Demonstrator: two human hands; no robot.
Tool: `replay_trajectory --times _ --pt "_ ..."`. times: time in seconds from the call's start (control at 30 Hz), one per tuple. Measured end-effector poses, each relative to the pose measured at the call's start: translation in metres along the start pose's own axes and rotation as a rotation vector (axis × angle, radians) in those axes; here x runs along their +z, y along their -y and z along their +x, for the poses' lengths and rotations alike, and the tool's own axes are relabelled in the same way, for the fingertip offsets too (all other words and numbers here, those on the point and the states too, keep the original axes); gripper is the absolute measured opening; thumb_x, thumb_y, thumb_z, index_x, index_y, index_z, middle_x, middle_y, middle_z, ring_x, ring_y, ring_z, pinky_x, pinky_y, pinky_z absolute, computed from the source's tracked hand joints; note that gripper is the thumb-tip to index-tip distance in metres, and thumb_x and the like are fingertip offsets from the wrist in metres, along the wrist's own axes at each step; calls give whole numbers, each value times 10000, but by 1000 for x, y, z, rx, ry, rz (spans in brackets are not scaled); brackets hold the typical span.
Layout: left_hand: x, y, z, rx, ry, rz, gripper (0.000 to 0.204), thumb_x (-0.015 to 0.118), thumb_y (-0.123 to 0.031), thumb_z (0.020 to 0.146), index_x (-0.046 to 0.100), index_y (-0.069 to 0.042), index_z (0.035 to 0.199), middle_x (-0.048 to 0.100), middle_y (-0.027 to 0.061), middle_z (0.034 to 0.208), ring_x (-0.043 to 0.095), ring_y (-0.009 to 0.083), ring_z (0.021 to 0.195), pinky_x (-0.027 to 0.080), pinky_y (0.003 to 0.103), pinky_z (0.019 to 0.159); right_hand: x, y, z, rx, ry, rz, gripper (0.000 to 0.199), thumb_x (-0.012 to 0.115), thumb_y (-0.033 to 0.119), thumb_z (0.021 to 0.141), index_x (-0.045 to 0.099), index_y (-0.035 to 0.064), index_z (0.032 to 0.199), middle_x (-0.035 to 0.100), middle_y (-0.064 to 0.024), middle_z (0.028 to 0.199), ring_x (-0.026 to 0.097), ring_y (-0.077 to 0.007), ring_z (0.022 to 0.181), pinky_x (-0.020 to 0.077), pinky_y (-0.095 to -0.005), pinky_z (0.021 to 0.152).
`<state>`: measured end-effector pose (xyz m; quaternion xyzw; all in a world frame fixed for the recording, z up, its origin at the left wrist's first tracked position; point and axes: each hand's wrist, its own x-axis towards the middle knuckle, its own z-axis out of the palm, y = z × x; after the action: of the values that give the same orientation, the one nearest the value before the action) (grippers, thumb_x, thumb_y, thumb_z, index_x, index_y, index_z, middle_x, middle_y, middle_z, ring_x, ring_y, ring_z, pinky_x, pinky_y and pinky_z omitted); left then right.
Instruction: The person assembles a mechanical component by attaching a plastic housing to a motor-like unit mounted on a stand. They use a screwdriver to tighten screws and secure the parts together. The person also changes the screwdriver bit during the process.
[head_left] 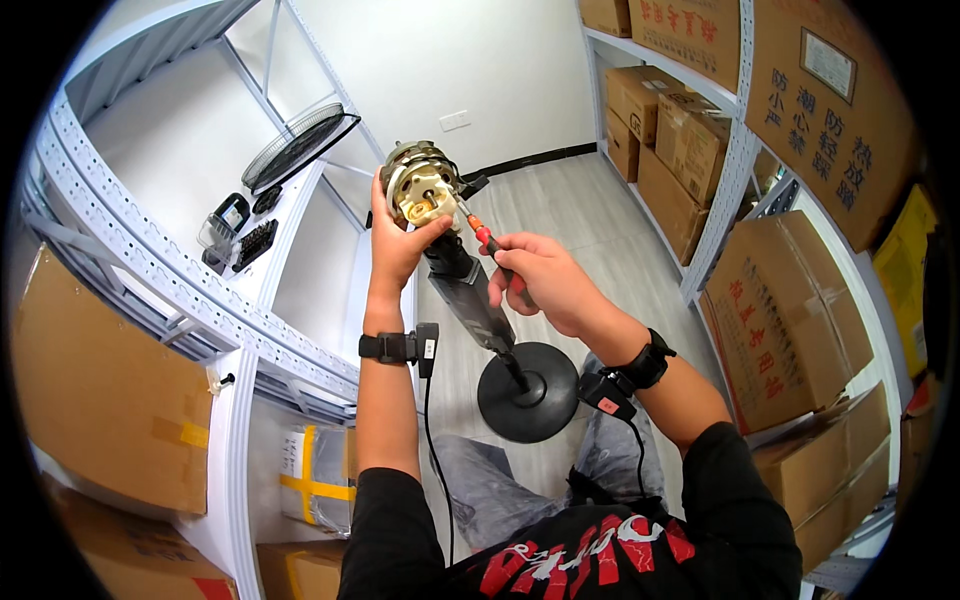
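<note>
A pedestal fan with its motor (412, 163) bared stands upright before me on a round black base (528, 392). My left hand (394, 245) is wrapped round the near left side of the motor housing, thumb across its lower front. A shaft and a yellowish part show in the middle of the housing. In my right hand (550, 277) is a red and black screwdriver (486, 236), fingers closed on its handle. Its tip points up at the motor's right side; whether it sits in a screw cannot be made out. The dark grey pole (470, 290) runs down below.
On the white shelf at left lie a round black fan grille (303, 148) and a black bit case (255, 246). Cardboard boxes (790, 310) fill the shelves on the right; another big carton (110, 385) stands at lower left. Cables hang from both wrist straps.
</note>
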<state>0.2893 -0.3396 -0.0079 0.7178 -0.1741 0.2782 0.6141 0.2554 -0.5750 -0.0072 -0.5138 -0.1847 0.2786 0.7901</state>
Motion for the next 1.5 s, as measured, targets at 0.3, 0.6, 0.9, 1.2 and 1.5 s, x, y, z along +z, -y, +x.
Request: replay_trajectory --times 0.3,0.6,0.9,1.2,1.5 --pt "2 -6 0 -21 6 4 1102 866 -57 675 159 -36 1520 513 122 1317 556 222 1194 491 366 1004 -9 2 4 8 75 -9 238 408 143 995 560 27 1136 646 -107 696 328 -82 424 253 -256 429" --pt "-2 -5 1 -18 45 -2 1087 868 -71 678 177 -55 1517 514 107 1319 546 222 1206 479 365 1018 -21 6 6 30 148 75 284 385 156 1006 557 0 1170 648 -119 716 339 -91 448 272 -249 454" --pt "-1 -4 0 -22 41 -17 1089 864 -59 686 165 -46 1520 512 114 1325 549 221 1205 481 358 1014 -10 5 6 25 122 183 208 464 185 984 531 25 1097 646 -136 733 455 -102 477 338 -243 458" --pt "6 -3 -2 -2 -26 4 1087 884 -96 684 177 -28 1507 503 129 1334 548 223 1204 483 358 1009 -20 33 13 23 -26 -385 234 515 130 963 596 8 1146 584 -35 682 421 -60 526 311 -232 488" --pt "15 8 0 15 -141 67 1135 912 -171 661 164 3 1498 483 155 1347 538 233 1210 469 349 1011 -11 18 14 -580 -473 -1056 254 650 124 800 686 26 1031 670 -142 787 643 -316 702 506 -421 631"
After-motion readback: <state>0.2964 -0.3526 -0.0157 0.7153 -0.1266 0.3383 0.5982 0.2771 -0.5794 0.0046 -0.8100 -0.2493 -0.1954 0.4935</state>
